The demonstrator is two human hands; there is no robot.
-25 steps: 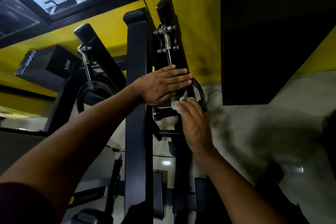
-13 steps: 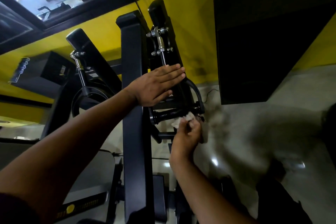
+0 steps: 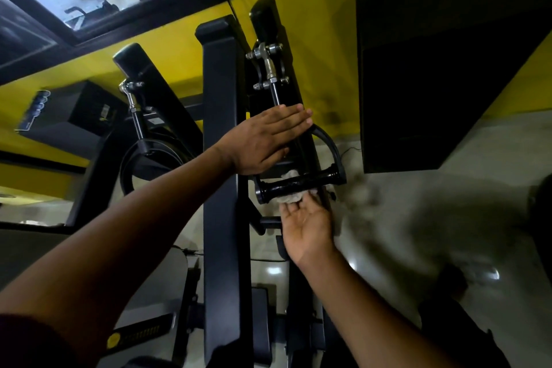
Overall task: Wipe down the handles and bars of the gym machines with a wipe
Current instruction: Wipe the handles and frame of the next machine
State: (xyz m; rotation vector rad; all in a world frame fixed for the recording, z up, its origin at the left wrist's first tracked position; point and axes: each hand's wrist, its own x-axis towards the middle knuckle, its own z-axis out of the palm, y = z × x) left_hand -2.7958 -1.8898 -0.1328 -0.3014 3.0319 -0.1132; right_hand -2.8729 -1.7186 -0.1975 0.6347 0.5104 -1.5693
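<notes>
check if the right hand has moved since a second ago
Yes. The right hand dropped from over the handle grip to below it, holding the wipe against its underside.

Nothing legible in this view. There's a small pale sticker (image 3: 104, 112) on the black box (image 3: 78, 124) at left, but the print is too small and blurred. The grey label (image 3: 154, 121) on the left machine arm (image 3: 167, 98) shows no resolvable characters. Low at bottom left, the round yellow sticker (image 3: 113, 339) and the strip of yellow marks (image 3: 143, 331) beside it sit on a dark panel. I can't make out letters or digits on either.
</notes>
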